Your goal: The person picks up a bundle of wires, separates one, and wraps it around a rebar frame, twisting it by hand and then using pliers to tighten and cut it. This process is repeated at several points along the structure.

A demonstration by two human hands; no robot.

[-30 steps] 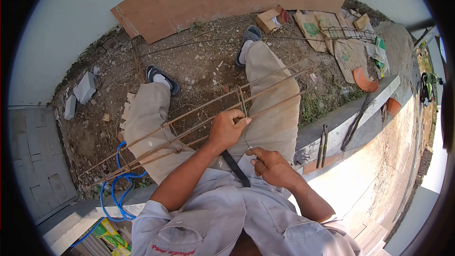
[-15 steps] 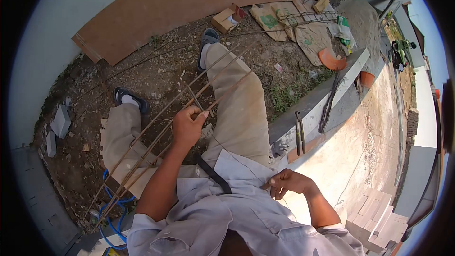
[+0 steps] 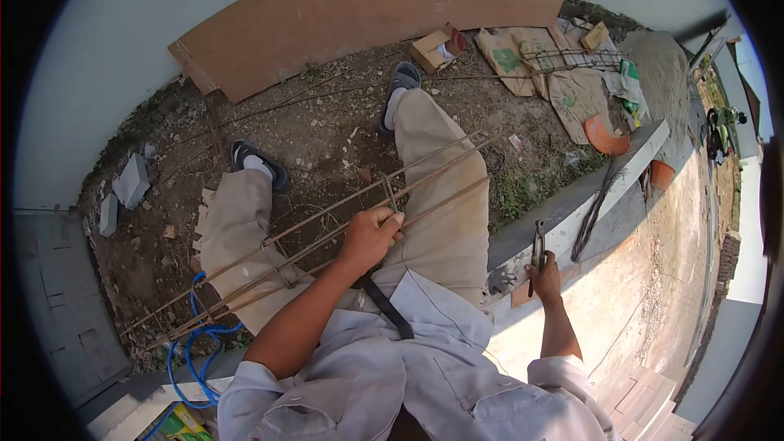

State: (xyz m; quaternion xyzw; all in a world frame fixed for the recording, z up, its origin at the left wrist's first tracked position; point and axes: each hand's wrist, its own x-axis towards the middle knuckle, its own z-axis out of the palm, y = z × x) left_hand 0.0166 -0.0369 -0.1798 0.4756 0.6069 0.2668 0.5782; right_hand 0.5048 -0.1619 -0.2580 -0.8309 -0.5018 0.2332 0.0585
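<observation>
Rebar cage (image 3: 327,233): long thin steel bars tied with square stirrups, laid across the seated person's thighs, running from lower left of the frame up toward centre right. Laid this way, the lap seems to serve as a support that keeps the bars level and within reach.

Left hand (image 3: 371,237), centre of frame: closed around the bars just beside one stirrup (image 3: 390,193), fingers wrapped over the top bar. The grip appears placed at the joint so that bars and stirrup are held steady against each other.

Right hand (image 3: 545,271), right of centre: reached out to the concrete ledge (image 3: 621,171) and clamped on the handles of a pair of pincers (image 3: 537,243), whose head points up-frame along the ledge. The tool lies where an outstretched arm can reach it.

Also noted: a bundle of dark wire (image 3: 594,211) on the same ledge, further up; a blue hose (image 3: 189,343) looped at lower left under the cage end; a plywood sheet (image 3: 367,8) leaned on the wall along the top; paper sacks (image 3: 572,86) on the dirt at upper right.
</observation>
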